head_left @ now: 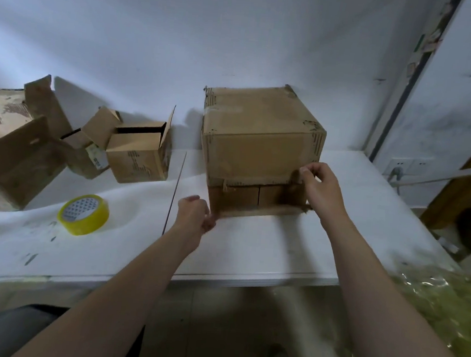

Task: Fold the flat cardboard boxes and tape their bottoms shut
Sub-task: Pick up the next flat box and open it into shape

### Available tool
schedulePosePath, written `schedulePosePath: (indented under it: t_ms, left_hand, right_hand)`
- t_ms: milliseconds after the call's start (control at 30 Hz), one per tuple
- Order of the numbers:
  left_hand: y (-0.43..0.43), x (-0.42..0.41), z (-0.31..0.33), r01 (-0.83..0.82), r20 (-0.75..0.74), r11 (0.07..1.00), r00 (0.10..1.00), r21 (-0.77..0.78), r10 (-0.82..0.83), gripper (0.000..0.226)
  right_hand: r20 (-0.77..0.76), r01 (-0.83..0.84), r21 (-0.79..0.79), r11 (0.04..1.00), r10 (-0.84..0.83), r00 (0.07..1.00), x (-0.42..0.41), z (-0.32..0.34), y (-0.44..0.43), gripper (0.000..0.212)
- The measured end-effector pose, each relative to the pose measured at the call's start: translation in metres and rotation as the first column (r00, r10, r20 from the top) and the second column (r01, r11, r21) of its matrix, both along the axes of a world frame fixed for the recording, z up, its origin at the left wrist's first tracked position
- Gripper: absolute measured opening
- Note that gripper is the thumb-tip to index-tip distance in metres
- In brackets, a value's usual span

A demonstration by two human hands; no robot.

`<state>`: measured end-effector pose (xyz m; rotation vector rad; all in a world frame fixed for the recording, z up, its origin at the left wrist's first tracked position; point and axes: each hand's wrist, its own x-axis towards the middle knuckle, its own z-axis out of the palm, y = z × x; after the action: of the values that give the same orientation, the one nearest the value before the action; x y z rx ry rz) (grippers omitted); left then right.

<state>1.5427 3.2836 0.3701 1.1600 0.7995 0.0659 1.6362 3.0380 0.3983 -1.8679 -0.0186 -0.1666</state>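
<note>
A table (251, 250) stands against a wall. On it, toward the back and right of centre, sits a large box (260, 135), its lower flaps facing the person in front. The left hand (195, 214) grips that box's near-left bottom corner; the right hand (321, 188) pinches its near-right edge, higher up. Left of the large box, near the wall, stands a smaller open box (137, 159), and further left a cluster of open boxes (27, 159) lies at the table's left end. A tape roll (83, 214) lies before these, left of the left hand. A heap of crumpled film (444, 302) lies beyond the table's right end, nearer the person.
</note>
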Motion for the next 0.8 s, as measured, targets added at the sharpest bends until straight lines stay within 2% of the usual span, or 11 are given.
schedulePosePath:
  t_ms: [67,133,200,267,333,400,467,533,600,700,800]
  left_hand:
    - [0.001,0.002,0.003,0.054,0.119,0.976,0.990,0.210,-0.080,0.050]
    - [-0.002,0.002,0.000,0.111,0.132,0.898,0.974,0.426,-0.183,0.051]
    - [-0.006,0.007,-0.003,0.073,0.116,0.851,0.981,0.520,-0.155,0.048]
    - [-0.008,0.016,0.000,0.000,0.136,0.872,0.988,0.489,-0.076,0.049]
    - [-0.009,0.025,0.004,-0.043,0.194,0.907,0.980,0.420,-0.043,0.050]
    - [-0.009,0.031,0.001,-0.053,0.245,0.909,0.968,0.414,-0.056,0.047]
    - [-0.006,0.035,-0.003,-0.068,0.267,0.892,0.962,0.448,-0.060,0.042]
    - [-0.002,0.040,-0.009,-0.081,0.277,0.873,0.959,0.482,-0.064,0.040]
    - [-0.001,0.044,-0.015,-0.095,0.284,0.841,0.956,0.533,-0.072,0.041]
    - [-0.005,0.053,-0.025,-0.109,0.207,0.763,0.978,0.637,-0.033,0.049]
    - [-0.012,0.058,-0.031,-0.112,0.188,0.682,0.982,0.723,-0.038,0.054]
  right_hand:
    - [0.004,-0.033,-0.036,0.999,0.033,0.999,-0.002,-0.003,-0.001,0.010]
    - [0.016,-0.061,-0.091,0.994,0.063,0.998,-0.003,-0.006,-0.003,0.009]
    - [0.054,-0.068,-0.126,0.990,0.076,0.996,-0.004,-0.011,-0.004,0.014]
    - [0.069,-0.085,-0.086,0.993,0.091,0.993,-0.004,-0.016,0.000,0.021]
    - [0.035,-0.077,0.063,0.995,0.075,0.997,-0.003,-0.021,0.007,0.022]
    - [0.006,0.005,0.203,0.979,-0.007,1.000,-0.001,-0.028,0.011,0.014]
    - [0.009,0.138,0.262,0.955,-0.146,0.989,0.005,-0.035,0.015,0.021]
    - [-0.018,0.249,0.290,0.924,-0.254,0.967,0.011,-0.042,0.020,0.031]
    - [-0.054,0.295,0.291,0.910,-0.293,0.955,0.016,-0.048,0.027,0.039]
    - [-0.097,0.254,0.308,0.917,-0.235,0.967,0.024,-0.058,0.035,0.056]
    - [-0.068,0.183,0.155,0.971,-0.174,0.982,0.030,-0.066,0.042,0.060]
